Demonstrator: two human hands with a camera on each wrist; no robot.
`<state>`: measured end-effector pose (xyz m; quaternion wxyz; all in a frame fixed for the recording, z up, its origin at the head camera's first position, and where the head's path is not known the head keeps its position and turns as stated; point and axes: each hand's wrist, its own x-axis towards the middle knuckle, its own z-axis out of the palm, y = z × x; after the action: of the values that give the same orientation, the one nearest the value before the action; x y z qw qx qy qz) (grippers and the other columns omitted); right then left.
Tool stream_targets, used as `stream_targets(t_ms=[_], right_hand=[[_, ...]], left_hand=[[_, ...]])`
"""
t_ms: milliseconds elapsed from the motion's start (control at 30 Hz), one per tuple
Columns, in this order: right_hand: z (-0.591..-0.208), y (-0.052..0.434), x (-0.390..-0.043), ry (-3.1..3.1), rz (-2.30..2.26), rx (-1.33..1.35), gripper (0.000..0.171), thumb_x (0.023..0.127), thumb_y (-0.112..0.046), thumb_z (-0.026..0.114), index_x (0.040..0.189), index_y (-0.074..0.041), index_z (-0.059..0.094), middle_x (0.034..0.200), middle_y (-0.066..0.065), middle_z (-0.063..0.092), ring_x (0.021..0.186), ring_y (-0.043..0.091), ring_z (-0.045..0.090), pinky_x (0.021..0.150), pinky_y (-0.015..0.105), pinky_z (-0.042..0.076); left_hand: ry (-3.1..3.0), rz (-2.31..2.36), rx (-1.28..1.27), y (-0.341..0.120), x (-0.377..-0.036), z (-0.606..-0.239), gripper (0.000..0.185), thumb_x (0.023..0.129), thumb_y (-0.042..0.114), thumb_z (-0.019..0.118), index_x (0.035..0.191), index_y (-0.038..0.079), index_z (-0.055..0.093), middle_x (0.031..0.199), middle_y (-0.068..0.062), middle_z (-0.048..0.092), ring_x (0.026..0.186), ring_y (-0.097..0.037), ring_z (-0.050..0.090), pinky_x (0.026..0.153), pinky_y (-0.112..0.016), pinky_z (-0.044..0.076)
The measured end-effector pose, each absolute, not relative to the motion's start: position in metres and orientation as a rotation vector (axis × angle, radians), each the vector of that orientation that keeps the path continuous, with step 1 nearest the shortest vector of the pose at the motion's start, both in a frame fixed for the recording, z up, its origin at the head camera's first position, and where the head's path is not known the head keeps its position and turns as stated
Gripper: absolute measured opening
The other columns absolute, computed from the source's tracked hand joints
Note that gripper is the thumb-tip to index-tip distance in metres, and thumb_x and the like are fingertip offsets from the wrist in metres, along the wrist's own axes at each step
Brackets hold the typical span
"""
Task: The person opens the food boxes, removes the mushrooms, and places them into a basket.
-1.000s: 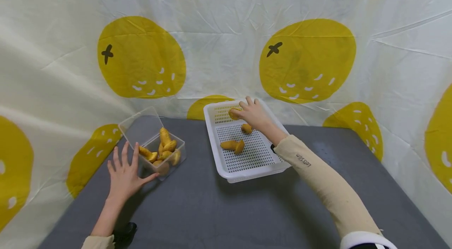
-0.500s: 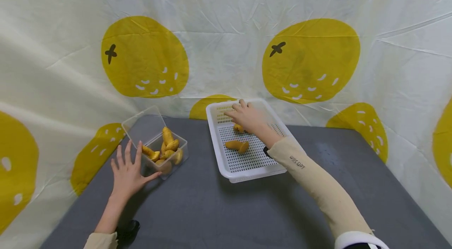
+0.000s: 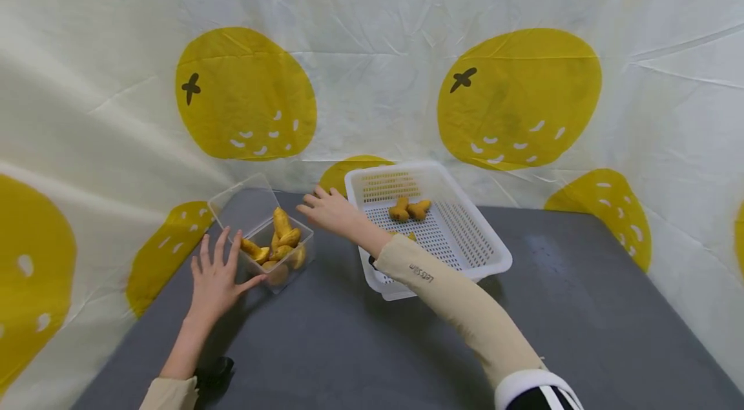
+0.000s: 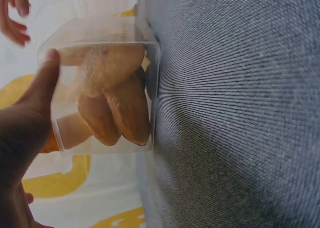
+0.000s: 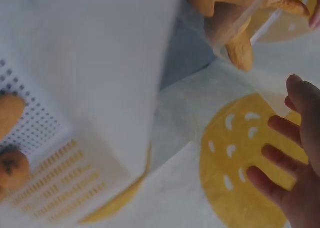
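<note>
My left hand (image 3: 215, 287) is beside the clear plastic box (image 3: 303, 254), fingers spread and thumb touching its near side. Several yellow-brown mushrooms (image 3: 282, 223) fill the box; in the left wrist view more mushrooms (image 4: 112, 70) show through the wall. Between box and basket hovers my right hand (image 3: 334, 213), palm down; in the right wrist view its loosely extended fingers (image 5: 282, 160) hold nothing. Inside the white perforated basket (image 3: 488, 261) two mushrooms (image 3: 409, 209) lie close together near the back. Another mushroom (image 3: 411, 236) is mostly hidden behind my right forearm.
The box's transparent lid (image 3: 244, 200) stands raised behind it, at the left. A dark grey cloth (image 3: 349, 345) covers the table. A white curtain printed with yellow fruit (image 3: 372, 93) hangs close behind the basket and box.
My right hand has let go of a mushroom in the basket and swung left, out over the rim towards the box. The left hand has kept its place at the box.
</note>
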<state>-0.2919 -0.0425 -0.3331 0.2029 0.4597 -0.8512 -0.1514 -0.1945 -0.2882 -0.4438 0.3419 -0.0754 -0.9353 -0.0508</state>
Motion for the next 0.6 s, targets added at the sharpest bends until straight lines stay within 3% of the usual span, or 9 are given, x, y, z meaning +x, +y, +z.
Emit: stream_targets(t_ms=[67, 167, 433, 600], right_hand=[[-0.335, -0.056, -0.292, -2.428, -0.431, 1.288, 0.038, 0.092, -0.039, 0.043, 0.128, -0.028, 0.046, 0.126, -0.004, 0.049, 0.110, 0.017, 0.046, 0.079, 0.030, 0.045], [-0.339, -0.075, -0.294, -2.535, -0.435, 1.275, 0.040, 0.093, -0.038, 0.042, 0.132, -0.029, 0.042, 0.129, -0.004, 0.047, 0.116, 0.017, 0.042, 0.088, 0.033, 0.044], [-0.359, -0.109, -0.299, -2.763, -0.472, 1.191, 0.046, 0.095, -0.042, 0.033, 0.139, -0.039, 0.024, 0.141, -0.002, 0.035, 0.128, 0.020, 0.032, 0.099, 0.038, 0.038], [-0.373, -0.115, -0.300, -2.845, -0.419, 1.130, 0.043, 0.095, -0.043, 0.030, 0.138, -0.042, 0.025, 0.143, -0.002, 0.033, 0.129, 0.020, 0.031, 0.100, 0.040, 0.035]], left_hand=[[-2.403, -0.145, -0.212, -0.289, -0.195, -0.443, 0.106, 0.061, 0.079, 0.048, 0.138, 0.009, 0.033, 0.140, -0.027, 0.022, 0.128, -0.052, 0.015, 0.088, -0.070, 0.024], [-2.353, -0.168, -0.238, -0.290, -0.196, -0.440, 0.105, 0.064, 0.084, 0.025, 0.138, 0.009, 0.034, 0.140, -0.029, 0.019, 0.129, -0.051, 0.013, 0.090, -0.068, 0.022], [-2.360, -0.157, -0.277, -0.289, -0.196, -0.436, 0.091, 0.075, 0.075, 0.025, 0.138, 0.010, 0.033, 0.142, -0.018, 0.028, 0.130, -0.047, 0.015, 0.089, -0.069, 0.022], [-2.366, -0.147, -0.248, -0.289, -0.197, -0.437, 0.091, 0.077, 0.074, 0.022, 0.137, 0.007, 0.036, 0.143, -0.016, 0.027, 0.131, -0.046, 0.013, 0.089, -0.069, 0.021]])
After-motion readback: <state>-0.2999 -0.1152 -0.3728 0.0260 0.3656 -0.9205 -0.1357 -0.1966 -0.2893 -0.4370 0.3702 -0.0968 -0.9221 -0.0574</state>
